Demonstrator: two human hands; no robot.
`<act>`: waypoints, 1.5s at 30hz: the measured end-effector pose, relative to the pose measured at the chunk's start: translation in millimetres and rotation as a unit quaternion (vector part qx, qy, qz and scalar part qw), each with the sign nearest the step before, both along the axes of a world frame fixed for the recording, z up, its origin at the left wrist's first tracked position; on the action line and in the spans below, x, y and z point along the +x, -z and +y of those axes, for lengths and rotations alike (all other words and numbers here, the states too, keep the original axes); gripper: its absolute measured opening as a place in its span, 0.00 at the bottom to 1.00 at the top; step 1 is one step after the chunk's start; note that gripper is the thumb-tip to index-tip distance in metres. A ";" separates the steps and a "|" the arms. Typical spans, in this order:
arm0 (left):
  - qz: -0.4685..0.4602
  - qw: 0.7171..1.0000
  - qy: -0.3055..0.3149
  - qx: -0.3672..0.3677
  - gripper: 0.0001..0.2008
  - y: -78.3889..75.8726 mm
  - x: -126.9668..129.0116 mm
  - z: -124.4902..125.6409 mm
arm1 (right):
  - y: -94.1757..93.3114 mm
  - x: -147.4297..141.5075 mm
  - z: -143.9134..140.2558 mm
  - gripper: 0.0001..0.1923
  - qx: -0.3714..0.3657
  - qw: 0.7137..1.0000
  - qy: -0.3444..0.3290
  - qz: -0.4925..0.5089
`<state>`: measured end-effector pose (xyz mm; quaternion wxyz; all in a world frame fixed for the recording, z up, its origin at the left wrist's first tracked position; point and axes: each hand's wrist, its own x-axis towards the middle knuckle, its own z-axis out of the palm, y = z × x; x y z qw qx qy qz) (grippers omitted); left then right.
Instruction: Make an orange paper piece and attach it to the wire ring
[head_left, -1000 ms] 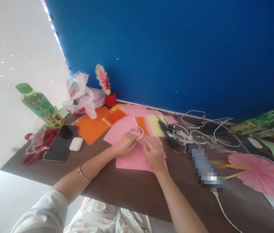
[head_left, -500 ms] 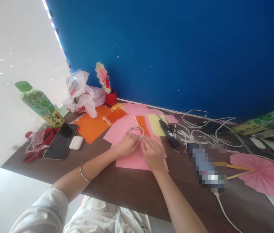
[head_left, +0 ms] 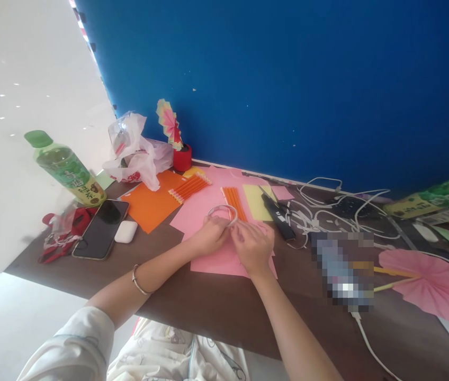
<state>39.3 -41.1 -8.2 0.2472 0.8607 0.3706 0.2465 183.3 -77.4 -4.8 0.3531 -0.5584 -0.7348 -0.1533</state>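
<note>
One head-worn view — tilted, looking down, close over the table [head_left: 192, 309].

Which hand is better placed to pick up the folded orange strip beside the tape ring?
Probably the right hand: its fingertips lie just below the folded orange strip, while the left hand is on the tape ring.

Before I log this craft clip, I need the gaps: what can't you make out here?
- Head view: fingertips of left hand and right hand meet at the white ring; grip hidden.
- Pixelated patch masks an item.
- Pink paper fan cut by the right edge.
- Bottle label too small.
</note>
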 end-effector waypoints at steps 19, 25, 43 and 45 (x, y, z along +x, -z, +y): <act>0.102 0.988 -0.036 0.110 0.13 3.0 2.8 -4.3 | 3.3 2.6 7.0 0.08 -0.176 0.916 0.020 0.359; 0.118 0.984 -0.043 0.124 0.12 -0.4 3.1 -4.7 | 1.4 4.3 7.6 0.08 -0.196 0.897 0.006 0.397; 0.148 0.969 -0.036 0.192 0.12 -0.8 3.2 -7.7 | 2.8 8.4 6.8 0.08 -0.201 0.872 -0.022 0.445; 0.152 0.967 -0.039 0.202 0.12 0.0 3.2 -8.1 | 2.3 9.9 6.8 0.08 -0.212 0.853 -0.043 0.474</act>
